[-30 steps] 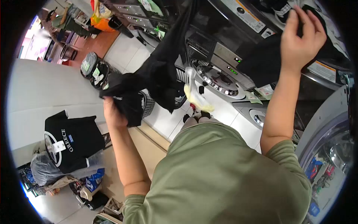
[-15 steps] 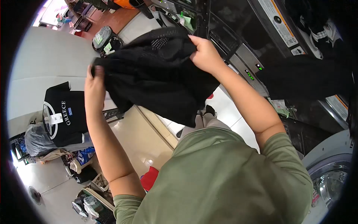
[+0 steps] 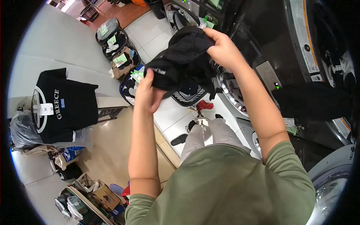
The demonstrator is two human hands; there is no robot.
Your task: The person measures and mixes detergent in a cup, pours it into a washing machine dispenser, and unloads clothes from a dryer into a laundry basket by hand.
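A bunched black garment [image 3: 183,56] hangs in the air between my two hands, with a perforated panel and small pale lettering near its left end. My left hand [image 3: 147,92] grips the lettered end, thumb on top. Its opposite end is pinched by my right hand [image 3: 225,48], higher up and to the right. The folds hide what kind of garment it is. Below the garment, partly covered by it, a dark laundry basket [image 3: 189,100] with clothes stands on the tiled floor.
Several tagged laundry baskets [image 3: 119,45] line the floor at upper left. A black GREECE T-shirt [image 3: 69,107] hangs at left. Dark machines [image 3: 258,41] stand along the right, a round machine door [image 3: 332,187] at lower right. On the floor lie a red cloth [image 3: 205,105] and a black slipper [image 3: 179,140].
The black garment was spread wide between my hands and is now bunched smaller. My left hand has moved right, towards my right hand. The view has shifted, showing more baskets and floor.
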